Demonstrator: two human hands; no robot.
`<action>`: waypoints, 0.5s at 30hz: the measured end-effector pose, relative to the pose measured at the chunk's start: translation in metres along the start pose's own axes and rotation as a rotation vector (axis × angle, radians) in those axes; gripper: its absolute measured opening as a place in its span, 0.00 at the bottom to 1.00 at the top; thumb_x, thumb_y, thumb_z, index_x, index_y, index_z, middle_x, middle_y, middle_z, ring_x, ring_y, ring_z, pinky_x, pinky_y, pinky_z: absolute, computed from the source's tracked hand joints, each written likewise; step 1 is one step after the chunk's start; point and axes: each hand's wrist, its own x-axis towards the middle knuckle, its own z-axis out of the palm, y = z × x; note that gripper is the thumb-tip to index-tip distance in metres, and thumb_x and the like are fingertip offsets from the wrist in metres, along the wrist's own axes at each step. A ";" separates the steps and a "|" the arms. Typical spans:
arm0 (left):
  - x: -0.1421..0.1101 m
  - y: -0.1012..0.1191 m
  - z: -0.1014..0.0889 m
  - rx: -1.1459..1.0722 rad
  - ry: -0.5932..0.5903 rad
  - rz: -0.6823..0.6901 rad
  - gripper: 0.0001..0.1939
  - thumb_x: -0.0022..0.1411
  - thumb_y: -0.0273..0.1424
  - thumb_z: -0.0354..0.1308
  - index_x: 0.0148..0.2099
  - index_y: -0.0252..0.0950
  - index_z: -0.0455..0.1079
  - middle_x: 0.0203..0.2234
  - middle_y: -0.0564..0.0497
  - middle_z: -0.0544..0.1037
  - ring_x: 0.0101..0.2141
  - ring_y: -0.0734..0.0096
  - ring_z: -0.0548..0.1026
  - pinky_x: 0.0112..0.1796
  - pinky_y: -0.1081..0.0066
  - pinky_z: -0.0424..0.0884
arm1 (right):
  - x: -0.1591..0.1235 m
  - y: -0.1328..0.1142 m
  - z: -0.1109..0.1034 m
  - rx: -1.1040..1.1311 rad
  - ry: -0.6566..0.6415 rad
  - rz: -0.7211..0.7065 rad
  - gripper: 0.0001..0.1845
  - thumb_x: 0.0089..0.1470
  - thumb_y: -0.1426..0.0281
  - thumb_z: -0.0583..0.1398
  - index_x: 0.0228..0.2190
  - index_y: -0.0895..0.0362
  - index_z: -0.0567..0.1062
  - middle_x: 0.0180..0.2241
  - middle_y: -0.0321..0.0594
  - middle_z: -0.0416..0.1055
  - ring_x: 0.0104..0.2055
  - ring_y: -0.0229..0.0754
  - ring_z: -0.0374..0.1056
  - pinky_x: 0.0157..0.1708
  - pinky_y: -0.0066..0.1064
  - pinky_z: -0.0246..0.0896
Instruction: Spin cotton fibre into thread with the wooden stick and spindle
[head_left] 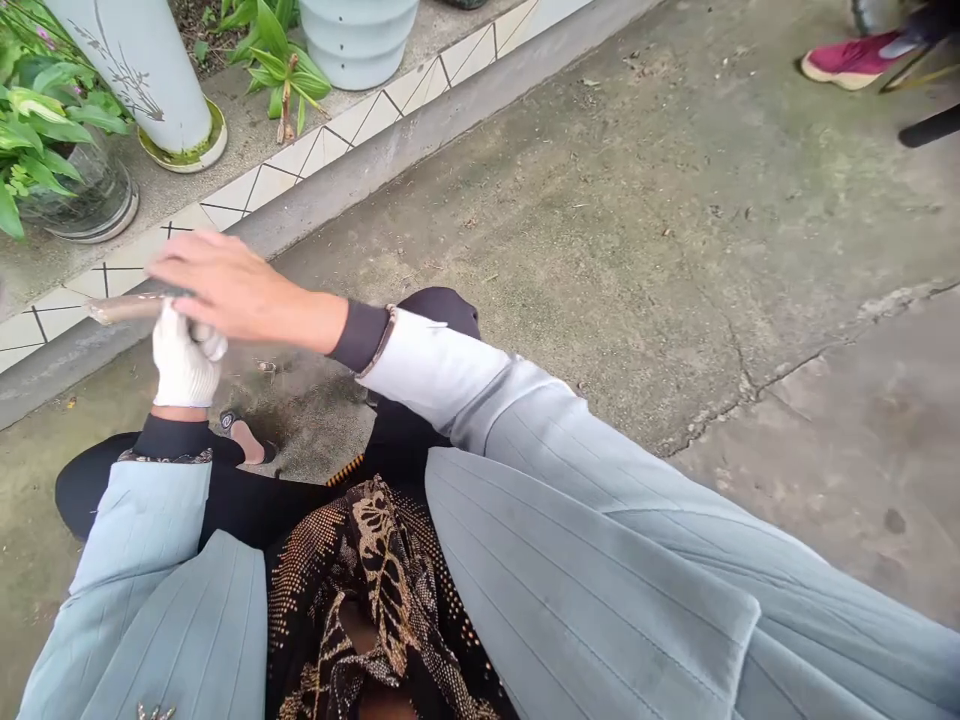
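My left hand (184,362) wears a white glove and is closed in a fist round a brownish stick-like thing (124,308) that pokes out to the left; motion blurs it. My bare right hand (225,285) reaches across from the right and lies over the top of the gloved fist, fingers curled over it. Both hands hover above the concrete ground, close to a tiled kerb (247,185). My pale blue sleeves and a dark patterned garment fill the lower part of the view.
Behind the kerb stand a white painted pot (150,70), a ribbed pale pot (356,40) and leafy plants (41,120). A sandalled foot (244,438) shows below my hands. Another person's red shoe (851,60) is at the top right. Cracked concrete (750,380) spreads to the right.
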 end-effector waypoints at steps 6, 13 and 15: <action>-0.006 -0.013 0.018 -0.230 0.194 0.109 0.30 0.69 0.56 0.62 0.30 0.42 0.52 0.14 0.65 0.49 0.14 0.81 0.44 0.18 0.72 0.43 | -0.009 0.072 0.020 0.437 -0.296 0.243 0.34 0.68 0.66 0.63 0.72 0.55 0.66 0.50 0.46 0.81 0.43 0.43 0.75 0.45 0.30 0.74; -0.007 -0.017 0.024 -0.253 0.217 0.076 0.28 0.70 0.58 0.60 0.33 0.40 0.63 0.16 0.61 0.61 0.14 0.81 0.49 0.17 0.74 0.47 | -0.015 0.070 0.047 0.659 -0.178 0.302 0.30 0.76 0.69 0.54 0.74 0.58 0.59 0.36 0.36 0.72 0.30 0.32 0.64 0.32 0.24 0.65; -0.007 -0.021 0.023 -0.195 0.177 0.105 0.25 0.67 0.57 0.64 0.35 0.40 0.66 0.17 0.61 0.62 0.14 0.81 0.49 0.17 0.74 0.47 | -0.016 0.076 0.045 0.650 -0.147 0.339 0.29 0.76 0.68 0.53 0.73 0.59 0.60 0.34 0.35 0.70 0.28 0.31 0.62 0.31 0.24 0.64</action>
